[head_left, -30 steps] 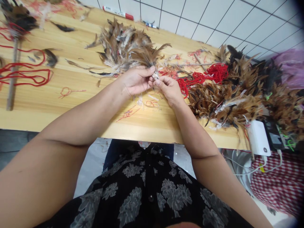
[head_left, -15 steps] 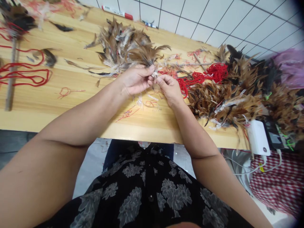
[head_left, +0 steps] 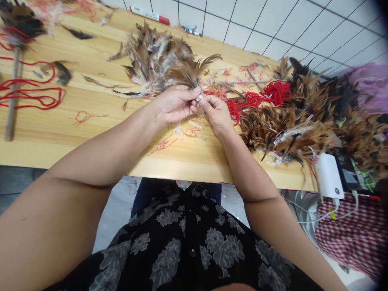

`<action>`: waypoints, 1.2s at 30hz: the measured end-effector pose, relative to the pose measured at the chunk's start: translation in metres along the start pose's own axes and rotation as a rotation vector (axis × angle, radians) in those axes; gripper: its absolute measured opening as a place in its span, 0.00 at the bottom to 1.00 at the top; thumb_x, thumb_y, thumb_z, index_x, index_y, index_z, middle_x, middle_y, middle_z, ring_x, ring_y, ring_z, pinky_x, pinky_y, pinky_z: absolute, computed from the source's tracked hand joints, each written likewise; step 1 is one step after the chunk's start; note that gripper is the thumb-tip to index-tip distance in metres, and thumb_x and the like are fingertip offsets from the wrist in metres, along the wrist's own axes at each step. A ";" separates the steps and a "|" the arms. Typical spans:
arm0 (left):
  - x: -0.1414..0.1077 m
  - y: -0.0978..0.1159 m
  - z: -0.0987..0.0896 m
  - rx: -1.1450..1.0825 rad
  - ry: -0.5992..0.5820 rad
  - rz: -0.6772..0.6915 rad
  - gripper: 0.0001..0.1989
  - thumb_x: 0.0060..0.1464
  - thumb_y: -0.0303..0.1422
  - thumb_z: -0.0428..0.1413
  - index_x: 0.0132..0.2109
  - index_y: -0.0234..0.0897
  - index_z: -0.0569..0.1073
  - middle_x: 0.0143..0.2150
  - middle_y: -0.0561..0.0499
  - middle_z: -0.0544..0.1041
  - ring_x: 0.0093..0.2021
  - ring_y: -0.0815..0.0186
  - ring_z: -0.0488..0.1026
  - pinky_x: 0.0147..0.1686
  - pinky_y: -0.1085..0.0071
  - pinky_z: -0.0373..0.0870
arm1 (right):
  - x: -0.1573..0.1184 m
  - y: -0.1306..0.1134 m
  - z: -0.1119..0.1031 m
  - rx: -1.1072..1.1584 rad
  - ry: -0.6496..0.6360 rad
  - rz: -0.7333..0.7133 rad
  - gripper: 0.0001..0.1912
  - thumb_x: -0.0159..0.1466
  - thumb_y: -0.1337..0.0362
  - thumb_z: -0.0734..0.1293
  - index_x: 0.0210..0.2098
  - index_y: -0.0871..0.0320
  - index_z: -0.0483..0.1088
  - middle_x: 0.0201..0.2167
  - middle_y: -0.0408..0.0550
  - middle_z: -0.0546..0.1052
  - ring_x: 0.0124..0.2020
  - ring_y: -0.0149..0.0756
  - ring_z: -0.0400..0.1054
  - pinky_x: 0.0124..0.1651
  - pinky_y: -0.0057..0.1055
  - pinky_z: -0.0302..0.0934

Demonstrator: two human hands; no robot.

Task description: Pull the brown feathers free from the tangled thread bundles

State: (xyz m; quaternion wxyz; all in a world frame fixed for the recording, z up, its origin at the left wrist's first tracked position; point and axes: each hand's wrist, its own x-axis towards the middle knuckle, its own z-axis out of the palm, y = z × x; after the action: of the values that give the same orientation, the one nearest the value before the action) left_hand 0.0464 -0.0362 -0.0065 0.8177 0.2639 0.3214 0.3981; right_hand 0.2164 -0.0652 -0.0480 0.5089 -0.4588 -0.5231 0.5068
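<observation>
**Two hands pinch a small feather bunch**

Over the smooth wooden table (head_left: 60,133), the left hand (head_left: 176,104) and right hand (head_left: 216,114) both pinch the pale quill end of a small feather bunch (head_left: 190,72). I think they are binding it; next needs a tight, careful grip. Behind lie a fluffy feather pile (head_left: 154,56) and red string (head_left: 273,92).

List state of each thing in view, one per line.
left hand: pinched shut on feather bundle
right hand: pinched on the bundle's pale base
feather bundle: held above table
feather pile: heaped loose on table
red cord: tangled
white power bank: cable plugged in
</observation>
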 end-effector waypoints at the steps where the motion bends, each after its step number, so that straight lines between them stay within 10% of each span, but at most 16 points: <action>1: 0.000 0.001 0.000 0.006 0.003 -0.006 0.24 0.87 0.22 0.68 0.34 0.31 0.78 0.28 0.52 0.77 0.23 0.74 0.76 0.27 0.81 0.70 | -0.001 -0.001 0.000 -0.001 0.001 0.001 0.35 0.65 0.33 0.90 0.33 0.52 0.74 0.36 0.43 0.84 0.50 0.38 0.83 0.62 0.37 0.82; 31: -0.006 0.001 0.010 0.150 0.091 0.035 0.34 0.92 0.22 0.59 0.28 0.32 0.77 0.24 0.53 0.75 0.23 0.76 0.70 0.28 0.80 0.68 | 0.003 0.011 -0.006 -0.009 0.004 -0.019 0.33 0.64 0.34 0.91 0.34 0.51 0.77 0.39 0.44 0.87 0.49 0.38 0.83 0.62 0.38 0.81; 36: 0.001 0.000 0.002 0.100 0.041 0.039 0.25 0.83 0.20 0.71 0.32 0.34 0.80 0.26 0.53 0.78 0.24 0.74 0.73 0.28 0.80 0.73 | 0.003 0.009 -0.005 -0.024 0.016 -0.002 0.32 0.65 0.37 0.92 0.33 0.52 0.76 0.39 0.43 0.87 0.50 0.38 0.83 0.64 0.37 0.80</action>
State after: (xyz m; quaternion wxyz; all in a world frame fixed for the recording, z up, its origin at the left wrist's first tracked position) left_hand 0.0481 -0.0358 -0.0051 0.7887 0.3026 0.3524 0.4027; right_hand 0.2207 -0.0611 -0.0570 0.5080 -0.4682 -0.5256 0.4965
